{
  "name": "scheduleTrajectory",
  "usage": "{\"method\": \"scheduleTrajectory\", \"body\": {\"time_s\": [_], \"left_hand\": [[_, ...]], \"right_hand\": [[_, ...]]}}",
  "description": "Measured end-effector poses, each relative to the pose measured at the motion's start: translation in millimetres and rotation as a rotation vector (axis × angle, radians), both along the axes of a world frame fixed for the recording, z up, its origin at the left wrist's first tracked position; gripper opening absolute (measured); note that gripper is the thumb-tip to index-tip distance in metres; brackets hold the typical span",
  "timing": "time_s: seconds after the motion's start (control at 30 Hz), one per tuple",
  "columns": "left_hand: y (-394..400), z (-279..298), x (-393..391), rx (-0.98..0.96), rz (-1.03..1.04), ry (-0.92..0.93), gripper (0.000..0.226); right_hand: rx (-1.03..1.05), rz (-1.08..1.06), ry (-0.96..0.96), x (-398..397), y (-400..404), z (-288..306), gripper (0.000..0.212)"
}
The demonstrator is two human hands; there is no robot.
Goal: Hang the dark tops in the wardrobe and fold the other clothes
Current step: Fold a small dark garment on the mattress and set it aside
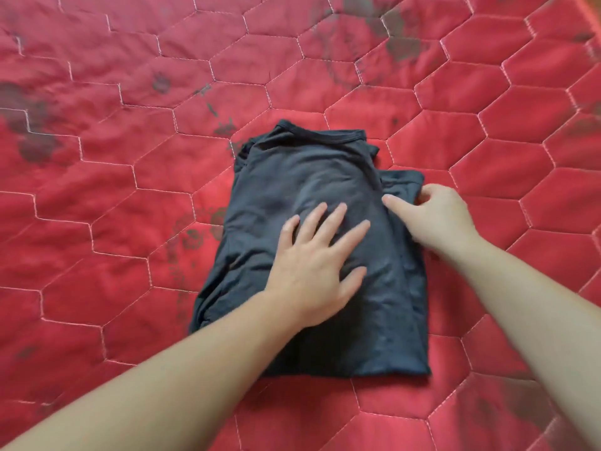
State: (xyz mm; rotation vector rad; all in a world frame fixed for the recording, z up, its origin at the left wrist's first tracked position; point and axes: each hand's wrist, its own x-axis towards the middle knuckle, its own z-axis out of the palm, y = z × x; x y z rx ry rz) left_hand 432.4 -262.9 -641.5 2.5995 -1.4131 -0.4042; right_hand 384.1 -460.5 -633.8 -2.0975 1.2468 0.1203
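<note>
— Fingers [328, 222] of the left hand [312, 271]?
— Spread flat, pressing the folded dark T-shirt [325, 177] at centre.
— Right hand [435, 216]?
— Curled, pinching the sleeve [403, 182] at three o'clock, on the red quilt [130, 157].
</note>
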Motion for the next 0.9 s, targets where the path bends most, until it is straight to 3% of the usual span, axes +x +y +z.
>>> {"method": "scheduleTrajectory", "body": {"time_s": [0.1,0.17,0.27,0.37,0.47,0.6,0.63,0.73,0.9], "left_hand": [[11,-9,-7,0.104,-0.041,-0.029,0.063],[19,-6,-10,0.068,-0.015,0.000,0.062],[37,-3,-16,0.032,-0.006,0.004,0.060],[54,-4,-17,0.050,-0.027,-0.022,0.059],[54,-6,-18,0.054,-0.013,-0.018,0.058],[52,-7,-19,0.052,-0.002,-0.025,0.057],[53,-7,-19,0.043,-0.001,-0.020,0.057],[58,-7,-18,-0.058,0.039,0.024,0.054],[81,-10,-24,-0.169,0.160,-0.013,0.050]], "right_hand": [[0.053,0.036,-0.066,-3,4,1,0.025],[-0.048,-0.021,-0.181,-10,5,0,0.015],[-0.154,-0.102,-0.268,-15,9,0,0.026],[-0.006,-0.100,-0.239,-2,13,1,0.018],[0.032,-0.102,-0.366,21,19,8,0.008],[0.381,-0.032,-0.429,35,32,12,0.015],[0.329,0.073,-0.395,32,33,10,0.021],[-0.132,0.430,-0.283,18,30,1,0.032],[-0.441,0.641,-0.084,-14,51,-9,0.062]]}}
